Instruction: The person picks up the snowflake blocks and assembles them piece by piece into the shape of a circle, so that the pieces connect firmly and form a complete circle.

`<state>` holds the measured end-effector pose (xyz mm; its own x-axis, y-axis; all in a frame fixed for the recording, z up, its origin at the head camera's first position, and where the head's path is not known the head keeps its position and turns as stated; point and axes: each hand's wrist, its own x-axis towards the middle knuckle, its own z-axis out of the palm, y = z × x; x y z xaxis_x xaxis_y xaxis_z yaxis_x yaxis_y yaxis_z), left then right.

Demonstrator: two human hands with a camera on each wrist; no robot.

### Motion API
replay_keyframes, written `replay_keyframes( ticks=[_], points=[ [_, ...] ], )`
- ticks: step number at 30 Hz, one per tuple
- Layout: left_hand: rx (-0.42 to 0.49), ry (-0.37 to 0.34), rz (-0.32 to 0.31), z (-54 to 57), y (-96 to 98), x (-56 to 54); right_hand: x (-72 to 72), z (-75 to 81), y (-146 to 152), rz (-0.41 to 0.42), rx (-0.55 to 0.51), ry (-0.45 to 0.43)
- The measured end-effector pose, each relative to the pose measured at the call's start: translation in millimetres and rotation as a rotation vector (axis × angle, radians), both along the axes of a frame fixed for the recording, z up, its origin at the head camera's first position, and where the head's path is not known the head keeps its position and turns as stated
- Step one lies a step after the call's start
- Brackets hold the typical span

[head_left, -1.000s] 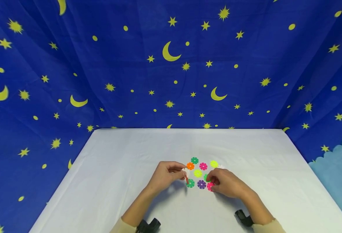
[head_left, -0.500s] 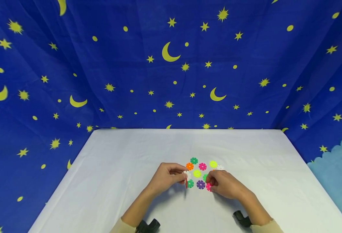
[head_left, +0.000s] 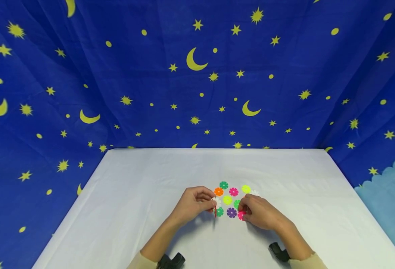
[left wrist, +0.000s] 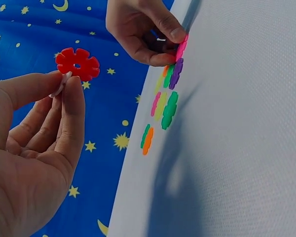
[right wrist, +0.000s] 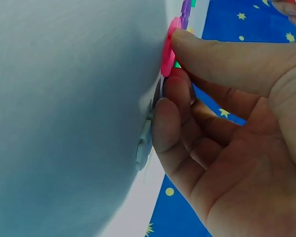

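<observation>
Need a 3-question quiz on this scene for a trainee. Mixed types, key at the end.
1. Which colour disc do the fingers of the left hand pinch directly? A) purple B) white C) orange
2. True or false: the red disc is off the table.
3. Fill in: in the head view's row nearest the person, the purple disc sits between a green disc and a ____ disc.

Key: 1. B, the white disc. 2. True. 3. Pink.

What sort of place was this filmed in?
Probably an indoor booth set up for filming, though the room beyond is hidden. A star-print blue curtain hangs behind and on both sides of a white table, and a black device sits at each wrist.
</observation>
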<state>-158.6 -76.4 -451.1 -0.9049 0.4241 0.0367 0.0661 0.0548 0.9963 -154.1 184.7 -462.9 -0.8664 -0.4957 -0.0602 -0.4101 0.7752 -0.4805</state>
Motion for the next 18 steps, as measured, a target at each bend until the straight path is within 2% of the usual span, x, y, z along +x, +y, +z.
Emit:
replay_keyframes(
  ticks=[9,16,18],
  points=[
    [-0.018,-0.014,0.006,2.0,1.2,1.2,0.5,-0.7,0,0.022,0.014,-0.002],
    [-0.03,-0.016,-0.007,23.8,2.1,11.7,-1.0,1.5,2,0.032,-0.012,-0.049],
    [-0.027,-0.017,-0.011,26.7,2.0,13.2,-1.3,3.8,5,0.049,-0.039,-0.067]
  ],
)
